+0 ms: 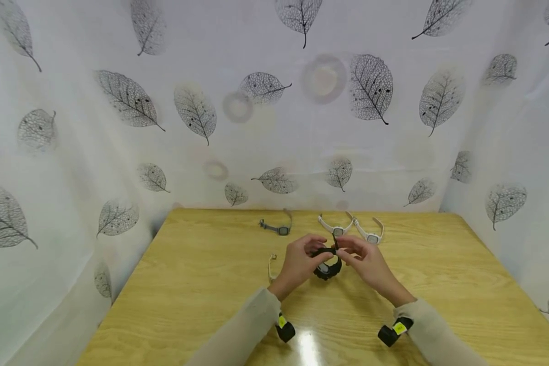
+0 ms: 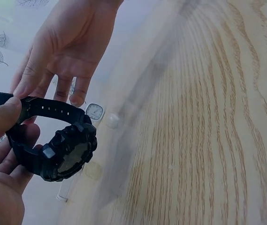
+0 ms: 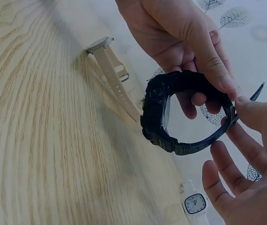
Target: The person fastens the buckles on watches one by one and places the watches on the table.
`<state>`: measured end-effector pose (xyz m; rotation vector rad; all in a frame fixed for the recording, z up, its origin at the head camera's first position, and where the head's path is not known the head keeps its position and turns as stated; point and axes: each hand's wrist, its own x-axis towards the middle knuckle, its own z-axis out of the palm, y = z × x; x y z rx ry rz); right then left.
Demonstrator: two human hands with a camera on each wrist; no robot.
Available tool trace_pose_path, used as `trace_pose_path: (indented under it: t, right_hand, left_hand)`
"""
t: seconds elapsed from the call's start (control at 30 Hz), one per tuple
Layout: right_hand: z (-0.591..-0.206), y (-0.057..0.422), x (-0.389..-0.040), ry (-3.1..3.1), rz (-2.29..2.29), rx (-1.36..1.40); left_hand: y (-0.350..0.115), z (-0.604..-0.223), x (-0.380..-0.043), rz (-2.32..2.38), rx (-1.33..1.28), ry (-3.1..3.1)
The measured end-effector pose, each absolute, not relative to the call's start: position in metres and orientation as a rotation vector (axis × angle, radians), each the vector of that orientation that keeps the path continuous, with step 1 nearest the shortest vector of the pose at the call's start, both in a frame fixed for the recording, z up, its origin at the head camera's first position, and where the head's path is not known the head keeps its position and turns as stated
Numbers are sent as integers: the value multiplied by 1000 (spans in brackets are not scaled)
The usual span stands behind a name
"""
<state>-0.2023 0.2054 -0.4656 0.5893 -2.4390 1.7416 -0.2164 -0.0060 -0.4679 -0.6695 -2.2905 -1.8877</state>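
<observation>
Both hands hold a black digital-style sports watch (image 1: 333, 271) up over the table, its band closed into a loop. The left hand (image 1: 300, 261) pinches the band between thumb and fingers on one side of the buckle. From the other side, the right hand (image 1: 365, 258) pinches the strap by the buckle, where the strap's free end (image 3: 257, 92) sticks out past the loop. Punched holes show along the band (image 2: 53, 108) in the left wrist view. The chunky watch case (image 2: 72, 154) hangs at the far side of the loop from the fingers.
A grey watch (image 1: 283, 230) and two white watches (image 1: 338, 231) (image 1: 372, 238) lie along the table's back edge. A cream watch (image 3: 109, 75) lies by the left forearm. The wooden table (image 1: 201, 284) ends at a leaf-print curtain (image 1: 302, 147).
</observation>
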Motion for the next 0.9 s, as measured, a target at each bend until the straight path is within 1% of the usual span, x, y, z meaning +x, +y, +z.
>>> trace_pose_path:
  t: [0.47, 0.9]
  right_hand:
    - [-462, 206, -204, -2404, 1745, 508]
    - [-460, 200, -203, -2304, 1822, 569]
  left_hand:
    - [-20, -472, -222, -1920, -656, -2444]
    - [-28, -470, -221, -2090, -500, -2378]
